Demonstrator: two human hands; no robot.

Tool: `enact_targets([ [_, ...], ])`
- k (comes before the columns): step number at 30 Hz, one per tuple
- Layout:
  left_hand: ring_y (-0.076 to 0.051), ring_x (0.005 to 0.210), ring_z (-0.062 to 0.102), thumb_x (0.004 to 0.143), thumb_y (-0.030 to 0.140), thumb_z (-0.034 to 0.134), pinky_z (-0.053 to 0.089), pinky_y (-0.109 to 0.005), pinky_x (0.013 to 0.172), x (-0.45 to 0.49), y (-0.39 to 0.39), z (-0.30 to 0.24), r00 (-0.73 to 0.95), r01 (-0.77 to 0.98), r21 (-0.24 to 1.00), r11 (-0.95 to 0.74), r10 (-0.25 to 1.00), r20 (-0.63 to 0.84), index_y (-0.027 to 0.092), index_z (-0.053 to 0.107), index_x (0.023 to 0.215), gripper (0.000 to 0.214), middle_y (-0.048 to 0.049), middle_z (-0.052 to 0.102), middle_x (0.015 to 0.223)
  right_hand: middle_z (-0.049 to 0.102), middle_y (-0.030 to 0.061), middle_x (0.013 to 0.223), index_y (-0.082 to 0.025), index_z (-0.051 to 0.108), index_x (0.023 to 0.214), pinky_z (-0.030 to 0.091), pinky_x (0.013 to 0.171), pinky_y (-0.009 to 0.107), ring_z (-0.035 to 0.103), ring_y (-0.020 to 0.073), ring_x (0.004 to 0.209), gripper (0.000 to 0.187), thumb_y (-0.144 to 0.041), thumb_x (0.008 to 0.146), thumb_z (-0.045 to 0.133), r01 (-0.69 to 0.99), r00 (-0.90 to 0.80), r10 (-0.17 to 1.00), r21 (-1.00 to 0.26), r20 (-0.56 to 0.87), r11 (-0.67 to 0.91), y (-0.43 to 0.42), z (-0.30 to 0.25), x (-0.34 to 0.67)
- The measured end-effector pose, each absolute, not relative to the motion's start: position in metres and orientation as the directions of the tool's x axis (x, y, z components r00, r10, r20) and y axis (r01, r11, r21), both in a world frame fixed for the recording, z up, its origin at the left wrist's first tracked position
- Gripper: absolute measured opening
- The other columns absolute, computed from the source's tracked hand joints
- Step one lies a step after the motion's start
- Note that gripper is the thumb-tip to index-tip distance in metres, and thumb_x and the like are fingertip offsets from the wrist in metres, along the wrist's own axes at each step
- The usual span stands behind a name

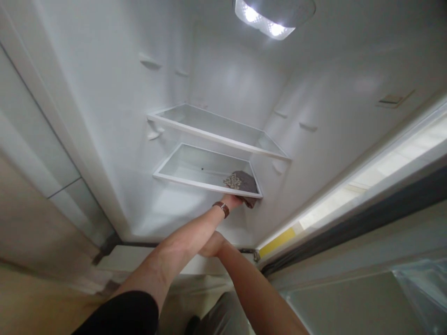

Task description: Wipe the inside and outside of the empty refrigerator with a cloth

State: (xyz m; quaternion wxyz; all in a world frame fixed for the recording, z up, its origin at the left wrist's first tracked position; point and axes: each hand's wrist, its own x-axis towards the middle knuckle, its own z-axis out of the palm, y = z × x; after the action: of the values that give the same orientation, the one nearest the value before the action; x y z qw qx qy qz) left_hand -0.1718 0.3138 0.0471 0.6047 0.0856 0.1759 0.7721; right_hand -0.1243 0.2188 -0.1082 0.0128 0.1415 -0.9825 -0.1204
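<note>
My left hand [233,201], with a brown-strapped watch on the wrist, reaches into a fridge and holds a grey-brown cloth [250,203] at the right end of the lower glass shelf [206,185]. Through the glass, the cloth shows spread beneath the shelf, with a pale patterned patch on it. Most of the left fingers are hidden by the shelf's front rim and the cloth. Lower down, my right hand [213,244] is bent behind the left forearm, close to the fridge's bottom front edge. Its fingers are out of sight, so what it touches cannot be made out.
An upper glass shelf [216,135] sits above the lower one, slightly slanted in view. Small shelf supports [150,61] stick out of the side walls. A lit lamp [263,21] hangs from the ceiling. The fridge door [352,298] stands open at right.
</note>
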Motion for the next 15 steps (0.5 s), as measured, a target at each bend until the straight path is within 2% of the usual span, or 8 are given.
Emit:
enact_targets([
  [3, -0.034, 0.124, 0.068, 0.106, 0.045, 0.051, 0.058, -0.055, 0.105, -0.173, 0.309, 0.039, -0.210, -0.925, 0.344, -0.163, 0.972, -0.103, 0.028, 0.073, 0.127, 0.035, -0.0126, 0.071, 0.136, 0.077, 0.0095, 0.122, -0.021, 0.079, 0.107, 0.053, 0.103, 0.039, 0.065, 0.0253, 0.123, 0.017, -0.024, 0.099, 0.064, -0.291, -0.954, -0.298, 0.231, -0.004, 0.928, 0.218, -0.106, -0.125],
  [5, -0.035, 0.125, 0.068, 0.104, 0.046, 0.049, 0.056, -0.058, 0.108, -0.198, 0.297, 0.034, -0.229, -0.935, 0.303, -0.184, 0.966, -0.119, 0.025, 0.071, 0.131, 0.040, -0.0120, 0.072, 0.136, 0.073, 0.0071, 0.132, -0.026, 0.077, 0.115, 0.051, 0.105, 0.042, 0.062, 0.0240, 0.127, 0.021, -0.024, 0.102, 0.060, -0.341, -0.935, -0.355, 0.230, 0.022, 0.912, 0.218, -0.099, -0.123],
  [8, -0.034, 0.127, 0.068, 0.105, 0.046, 0.044, 0.055, -0.060, 0.109, -0.259, 0.267, 0.027, -0.345, -0.919, 0.246, -0.308, 0.930, -0.124, 0.022, 0.068, 0.134, 0.045, -0.0137, 0.072, 0.136, 0.058, 0.0055, 0.155, -0.032, 0.068, 0.130, 0.049, 0.102, 0.046, 0.050, 0.0240, 0.142, 0.027, -0.028, 0.108, 0.053, -0.366, -0.910, -0.406, 0.293, 0.088, 0.883, 0.217, -0.088, -0.120],
  [11, -0.032, 0.125, 0.070, 0.107, 0.044, 0.038, 0.056, -0.060, 0.108, -0.318, 0.230, 0.024, -0.487, -0.855, 0.267, -0.444, 0.865, -0.120, 0.021, 0.067, 0.136, 0.047, -0.0143, 0.074, 0.130, 0.046, 0.0057, 0.165, -0.031, 0.065, 0.132, 0.048, 0.097, 0.043, 0.038, 0.0253, 0.152, 0.027, -0.032, 0.110, 0.050, -0.333, -0.892, -0.421, 0.388, 0.168, 0.860, 0.215, -0.085, -0.117],
  [15, -0.030, 0.116, 0.074, 0.108, 0.042, 0.037, 0.059, -0.057, 0.104, -0.361, 0.200, 0.023, -0.605, -0.774, 0.335, -0.537, 0.783, -0.143, 0.022, 0.069, 0.131, 0.045, -0.0123, 0.078, 0.118, 0.046, 0.0066, 0.165, -0.029, 0.065, 0.131, 0.047, 0.093, 0.041, 0.040, 0.0263, 0.151, 0.026, -0.031, 0.110, 0.049, -0.332, -0.878, -0.439, 0.419, 0.191, 0.845, 0.215, -0.086, -0.117],
])
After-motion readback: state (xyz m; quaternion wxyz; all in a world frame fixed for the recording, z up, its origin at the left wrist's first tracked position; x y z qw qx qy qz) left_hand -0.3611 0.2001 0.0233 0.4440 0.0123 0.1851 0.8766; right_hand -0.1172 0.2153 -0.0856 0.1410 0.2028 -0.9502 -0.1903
